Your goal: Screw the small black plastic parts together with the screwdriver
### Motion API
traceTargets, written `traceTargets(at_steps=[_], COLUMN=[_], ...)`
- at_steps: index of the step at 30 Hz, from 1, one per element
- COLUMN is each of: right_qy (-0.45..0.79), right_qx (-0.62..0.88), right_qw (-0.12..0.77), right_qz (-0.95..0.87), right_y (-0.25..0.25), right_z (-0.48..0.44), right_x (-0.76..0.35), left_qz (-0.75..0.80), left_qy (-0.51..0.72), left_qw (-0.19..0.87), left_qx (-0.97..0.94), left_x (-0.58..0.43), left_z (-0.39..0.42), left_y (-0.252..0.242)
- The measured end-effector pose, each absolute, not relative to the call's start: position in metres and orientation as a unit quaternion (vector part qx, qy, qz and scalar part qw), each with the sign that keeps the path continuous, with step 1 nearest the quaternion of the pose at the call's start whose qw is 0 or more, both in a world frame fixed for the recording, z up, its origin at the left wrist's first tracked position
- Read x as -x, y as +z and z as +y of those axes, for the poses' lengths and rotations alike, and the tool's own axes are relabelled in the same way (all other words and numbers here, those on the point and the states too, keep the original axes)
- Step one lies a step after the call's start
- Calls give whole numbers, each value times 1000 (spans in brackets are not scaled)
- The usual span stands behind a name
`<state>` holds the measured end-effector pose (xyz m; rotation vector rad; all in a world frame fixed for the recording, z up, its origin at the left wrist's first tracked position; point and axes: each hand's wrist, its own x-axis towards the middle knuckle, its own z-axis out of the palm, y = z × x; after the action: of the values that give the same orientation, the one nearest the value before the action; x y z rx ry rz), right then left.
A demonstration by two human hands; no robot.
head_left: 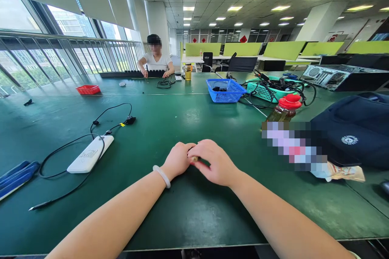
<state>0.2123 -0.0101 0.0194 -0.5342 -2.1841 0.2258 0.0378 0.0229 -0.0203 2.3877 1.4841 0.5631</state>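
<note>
In front of me, over the green table (pixel 194 218), my two hands meet. My left hand (pixel 178 158), with a pale bangle (pixel 162 175) at the wrist, is closed and its fingertips are hidden behind the right one. My right hand (pixel 216 162) curls its thumb and fingers round a small brownish-gold piece (pixel 195 158). Only one end of that piece shows, so I cannot tell its kind. Left of my hands lies a white power bank (pixel 90 154) with a black cable (pixel 52 176) looped over and around it.
Blue gloves (pixel 15 178) lie at the left edge. A red tray (pixel 88 89), a blue basket (pixel 225 90) and a green basket of cables (pixel 270 89) stand farther back. A red-lidded bottle (pixel 285 109) and dark bag (pixel 355 129) are right. Across the table sits a person (pixel 156 58).
</note>
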Motion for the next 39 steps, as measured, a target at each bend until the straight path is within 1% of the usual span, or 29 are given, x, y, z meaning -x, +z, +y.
traceTargets(at_steps=[4,8,12,16,26,30,35,39], right_qy=[101,143,170,162,66,-2,-66,-63], right_qx=[344,366,314,266,227,218,209,212], right_qw=[496,508,459,410,278,234,204,217], right_qz=[-791,-767,-813,-857,-931,-947,-954,-951], right_y=[22,25,24,20,16,13,9,8], right_z=[-3,-2,-7,-12,-15,-17,-21,-22], right_x=[-222,-225,-220,-216,-210,-206,-199,-196], left_qz=[529,529,521,509,531,537,543,544], left_qy=[213,213,212,214,198,192,184,186], left_qw=[166,177,170,168,172,171,162,158], left_qx=[-804,-802,-809,-816,-806,-804,-803,-803], left_x=[-39,-39,-38,-38,-38,-39,-39,-38], left_z=[16,14,16,17,16,16,18,19], left_y=[-11,-8,-10,-12,-11,-10,-12,-14])
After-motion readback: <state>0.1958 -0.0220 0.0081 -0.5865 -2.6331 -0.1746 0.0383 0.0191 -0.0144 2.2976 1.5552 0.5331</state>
